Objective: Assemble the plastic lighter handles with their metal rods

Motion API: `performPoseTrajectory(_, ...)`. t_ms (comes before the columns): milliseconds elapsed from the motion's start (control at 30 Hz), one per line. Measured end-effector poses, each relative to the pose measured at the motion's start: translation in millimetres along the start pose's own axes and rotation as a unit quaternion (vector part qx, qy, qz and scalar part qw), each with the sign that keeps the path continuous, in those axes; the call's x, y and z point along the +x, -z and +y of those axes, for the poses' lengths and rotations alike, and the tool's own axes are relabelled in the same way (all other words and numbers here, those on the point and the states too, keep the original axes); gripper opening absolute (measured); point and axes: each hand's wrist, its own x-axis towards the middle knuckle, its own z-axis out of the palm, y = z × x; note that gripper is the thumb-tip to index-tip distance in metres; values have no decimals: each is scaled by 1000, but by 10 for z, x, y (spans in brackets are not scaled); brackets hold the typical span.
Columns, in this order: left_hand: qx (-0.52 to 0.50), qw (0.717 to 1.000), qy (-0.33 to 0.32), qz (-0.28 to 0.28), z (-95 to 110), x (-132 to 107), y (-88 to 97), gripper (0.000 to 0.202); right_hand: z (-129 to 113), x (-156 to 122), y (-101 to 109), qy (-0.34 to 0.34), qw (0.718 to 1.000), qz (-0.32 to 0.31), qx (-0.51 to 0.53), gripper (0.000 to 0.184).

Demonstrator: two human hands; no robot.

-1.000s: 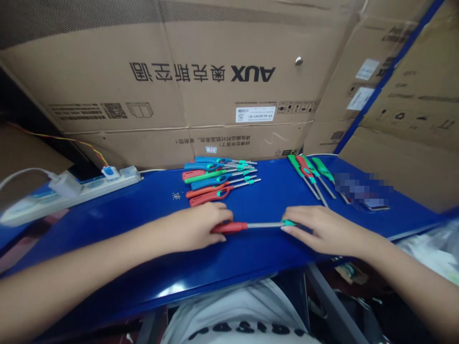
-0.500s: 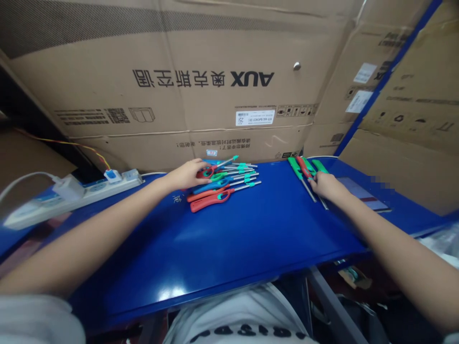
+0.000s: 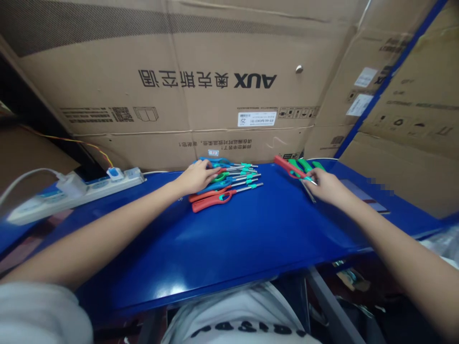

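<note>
My left hand (image 3: 198,177) is closed on a red stick lighter (image 3: 222,170), mostly hidden under my fingers, low in a row at the table's back. Beside it lie several more lighters, metal rods pointing right; nearest me are a blue lighter (image 3: 223,183) and a red-orange lighter (image 3: 208,204). On the right, my right hand (image 3: 325,185) grips another red lighter (image 3: 287,166) by its rod end, its handle pointing up and left. Close behind that hand, several green lighters (image 3: 304,165) lie on the table, partly covered.
The blue table (image 3: 229,253) spans the space in front of me. Cardboard (image 3: 208,114) walls its back and right. A white power strip (image 3: 107,191) with plugs lies at the left. A flat dark-red and grey item (image 3: 364,197) rests beyond my right forearm.
My right hand has lifted the red lighter from the green ones and turned its handle leftward. My left hand has lowered its red lighter, once tilted up, into the row.
</note>
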Motion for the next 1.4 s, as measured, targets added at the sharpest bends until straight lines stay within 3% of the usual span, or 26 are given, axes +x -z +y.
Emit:
performPoseTrajectory(133,-3,996,-12,88,354,-60,137,59,-482,-406,63,135,988,-71,21,24)
performPoseTrajectory(233,-45,985,-134,101,823,-184,303,72,-889,-790,128,273,960,-68,8,25)
performPoseTrajectory(267,-51,981,-175,70,991,-248,365,68,-996,-909,147,314,948,-56,-10,25)
performPoseTrajectory(333,-70,975,-208,-35,1284,-403,504,41,-1130,-1107,182,421,905,-34,-50,28)
performPoseTrajectory(400,-108,969,-170,-141,1461,-575,656,38,-1141,-1239,216,502,863,-22,-61,31)
performPoseTrajectory(467,-146,957,-141,-209,1489,-730,804,35,-1053,-1312,256,530,845,-43,-47,32)
performPoseTrajectory(533,-197,933,-82,-291,1403,-847,913,35,-924,-1344,301,507,857,-92,-21,32)
performPoseTrajectory(600,-265,885,-13,-382,1277,-919,955,41,-813,-1346,341,455,880,-138,8,30)
performPoseTrajectory(667,-298,873,18,-387,1175,-942,931,41,-748,-1308,360,410,895,-171,42,29)
performPoseTrajectory(767,-275,922,-26,-270,1087,-872,836,30,-678,-1108,308,349,916,-174,99,33)
performPoseTrajectory(833,-261,941,-46,-209,1022,-755,771,27,-587,-862,211,271,947,-130,109,44)
performPoseTrajectory(933,-205,970,-17,-128,863,-515,655,29,-373,-405,2,113,992,-43,-34,47)
performPoseTrajectory(1000,-128,990,12,-67,731,-356,534,29,-231,-125,-143,20,991,-41,-128,50)
performPoseTrajectory(1100,-47,999,14,-12,550,-184,298,31,-98,163,-314,-52,988,-61,-133,50)
performPoseTrajectory(1267,-1,998,-15,65,379,-88,54,42,-55,303,-371,-109,988,-78,-84,41)
performPoseTrajectory(1400,26,997,-20,74,364,-67,101,42,-126,177,-227,-49,997,-36,-45,37)
